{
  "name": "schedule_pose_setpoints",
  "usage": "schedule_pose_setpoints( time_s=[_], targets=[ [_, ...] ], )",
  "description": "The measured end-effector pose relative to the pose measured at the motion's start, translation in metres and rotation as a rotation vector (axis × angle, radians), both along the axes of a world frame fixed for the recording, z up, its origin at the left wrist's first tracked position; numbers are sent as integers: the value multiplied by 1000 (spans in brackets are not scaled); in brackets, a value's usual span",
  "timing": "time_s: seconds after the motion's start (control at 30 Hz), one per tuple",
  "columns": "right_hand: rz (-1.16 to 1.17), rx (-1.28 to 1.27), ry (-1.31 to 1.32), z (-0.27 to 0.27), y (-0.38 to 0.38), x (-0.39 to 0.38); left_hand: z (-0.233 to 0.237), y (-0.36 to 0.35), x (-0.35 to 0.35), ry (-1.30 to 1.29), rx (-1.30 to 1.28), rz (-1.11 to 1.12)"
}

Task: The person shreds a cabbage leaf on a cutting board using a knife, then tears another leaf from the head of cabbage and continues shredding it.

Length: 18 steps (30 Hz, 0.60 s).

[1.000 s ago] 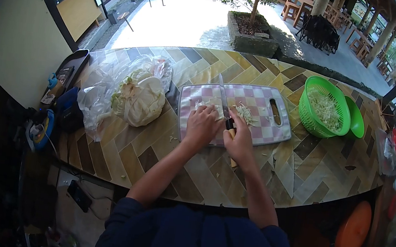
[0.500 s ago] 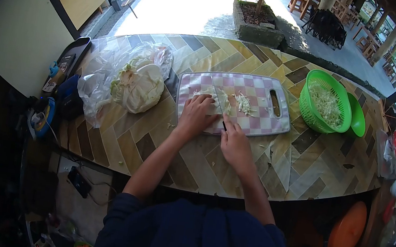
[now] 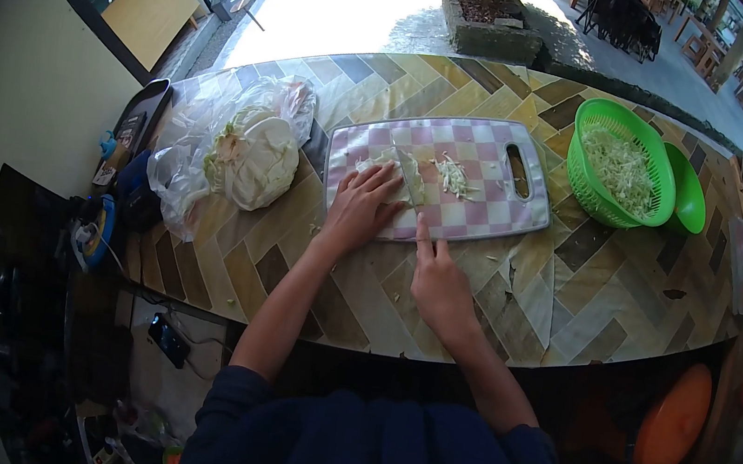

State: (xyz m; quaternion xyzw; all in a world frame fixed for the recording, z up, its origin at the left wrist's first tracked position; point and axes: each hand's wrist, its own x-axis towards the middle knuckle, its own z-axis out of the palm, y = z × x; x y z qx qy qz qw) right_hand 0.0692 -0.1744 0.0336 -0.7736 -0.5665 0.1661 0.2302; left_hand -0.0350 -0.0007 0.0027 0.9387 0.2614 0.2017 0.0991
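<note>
A pink and white checked cutting board point(image 3: 476, 221) lies on the table. My left hand point(image 3: 360, 208) presses a flat piece of cabbage point(image 3: 409, 164) against the board, its fingers bent over the leaf. Wrapped round a knife's handle, my right hand point(image 3: 441, 284) has its forefinger stretched along the top. The thin knife blade point(image 3: 408, 179) points away from me and rests at the cabbage, just right of my left fingertips. A small heap of shredded cabbage point(image 3: 452, 177) sits to the right of the blade.
Left of the board, a cabbage head point(image 3: 254, 160) sits by a clear plastic bag point(image 3: 175, 170). At the right are a green basket point(image 3: 597, 191) of shredded cabbage and a green bowl point(image 3: 688, 191). An orange round object point(image 3: 673, 422) is below the table's right edge.
The view has shifted slightly, so the board and basket appear higher. My right forefinger now stretches along the knife. Both hands stay at the cabbage.
</note>
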Motion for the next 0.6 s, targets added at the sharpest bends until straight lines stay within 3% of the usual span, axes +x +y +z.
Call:
schedule_pose_setpoints(
  time_s=[0.6],
  targets=[
    [6, -7, -80, -9, 35, 1, 3, 4, -3, -64, -150, 2]
  ],
)
